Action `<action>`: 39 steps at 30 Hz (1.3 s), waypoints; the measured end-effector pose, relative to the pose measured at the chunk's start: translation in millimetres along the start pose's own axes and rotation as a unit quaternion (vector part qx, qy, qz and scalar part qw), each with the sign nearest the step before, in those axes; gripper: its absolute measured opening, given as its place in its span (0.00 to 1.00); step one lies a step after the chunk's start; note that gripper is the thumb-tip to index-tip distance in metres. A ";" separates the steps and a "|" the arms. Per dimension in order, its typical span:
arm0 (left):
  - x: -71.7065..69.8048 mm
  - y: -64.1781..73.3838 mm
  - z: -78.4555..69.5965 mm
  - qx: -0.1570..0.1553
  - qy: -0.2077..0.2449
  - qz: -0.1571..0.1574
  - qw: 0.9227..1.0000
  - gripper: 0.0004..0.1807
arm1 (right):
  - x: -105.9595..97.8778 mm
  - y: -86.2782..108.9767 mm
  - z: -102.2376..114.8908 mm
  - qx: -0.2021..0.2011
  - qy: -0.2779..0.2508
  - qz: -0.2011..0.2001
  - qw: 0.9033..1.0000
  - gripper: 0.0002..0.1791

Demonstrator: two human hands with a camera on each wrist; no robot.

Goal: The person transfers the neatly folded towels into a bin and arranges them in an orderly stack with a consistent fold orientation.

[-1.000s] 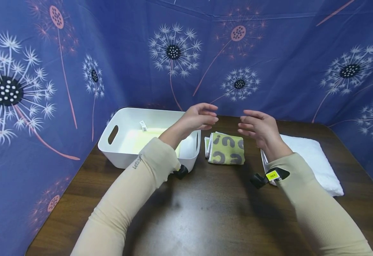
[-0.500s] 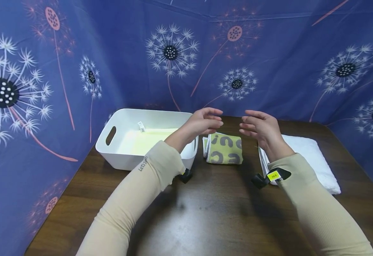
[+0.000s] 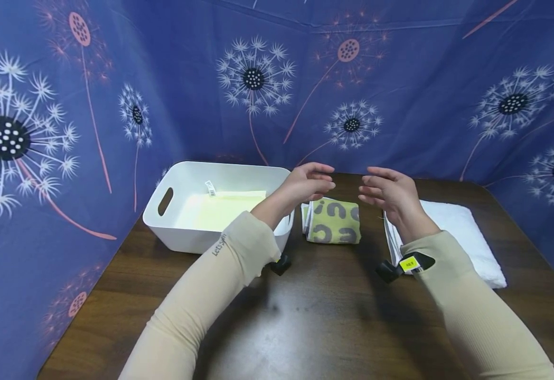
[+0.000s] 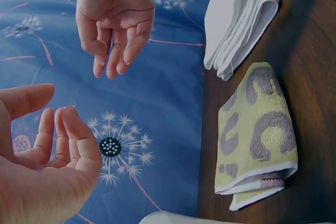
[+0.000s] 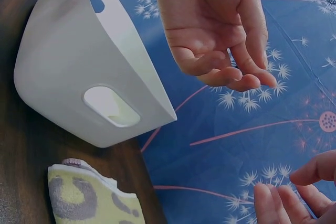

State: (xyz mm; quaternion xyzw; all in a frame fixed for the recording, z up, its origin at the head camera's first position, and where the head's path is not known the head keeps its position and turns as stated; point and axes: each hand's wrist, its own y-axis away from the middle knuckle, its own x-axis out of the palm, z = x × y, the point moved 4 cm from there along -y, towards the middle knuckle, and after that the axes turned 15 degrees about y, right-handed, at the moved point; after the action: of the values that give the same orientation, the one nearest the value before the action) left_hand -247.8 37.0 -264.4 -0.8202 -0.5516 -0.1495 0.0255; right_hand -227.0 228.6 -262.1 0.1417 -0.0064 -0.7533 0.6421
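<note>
My left hand (image 3: pixel 302 184) hovers beside the right end of the white bin (image 3: pixel 172 235), its fingers loosely bent with nothing in them. Facing it from the right, my right hand (image 3: pixel 393 195) hangs in the air with relaxed fingers, also holding nothing. Below the gap between the hands lies a folded yellow-green towel (image 3: pixel 336 221) with a grey pattern and white edging. Behind my right wrist a folded white towel (image 3: pixel 462 237) rests on the table. The left wrist view shows both the white towel (image 4: pixel 239 19) and the patterned towel (image 4: pixel 257 135) with their folded layers.
Pale yellow cloth (image 3: pixel 229 208) lies flat inside the bin, near a small white tag (image 3: pixel 210 188). The bin's oval handle hole (image 5: pixel 111 107) faces the patterned towel. The brown wooden table (image 3: pixel 315 322) meets a blue dandelion-print cloth (image 3: pixel 186 79) behind and at the sides.
My left hand has drifted right, away from the bin. The right hand has shifted only slightly, and the view has moved a little. The towels and bin stay in place.
</note>
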 end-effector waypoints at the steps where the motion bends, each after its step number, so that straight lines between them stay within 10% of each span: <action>1: 0.5 -0.8 1.0 0.001 -0.001 -0.004 1.000 0.19 | -0.3 0.0 -0.3 0.000 -0.001 0.000 1.000 0.18; 39: 15.8 -6.5 34.7 0.022 -0.073 -0.067 0.995 0.16 | -4.6 -3.2 -17.7 0.020 -0.031 0.005 0.999 0.13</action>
State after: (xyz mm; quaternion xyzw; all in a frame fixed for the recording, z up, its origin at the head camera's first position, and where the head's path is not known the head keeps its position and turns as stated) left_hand -240.7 60.9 -294.0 -0.7895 -0.6087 -0.0783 -0.0067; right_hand -225.5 236.7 -278.7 0.1311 -0.0418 -0.7538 0.6426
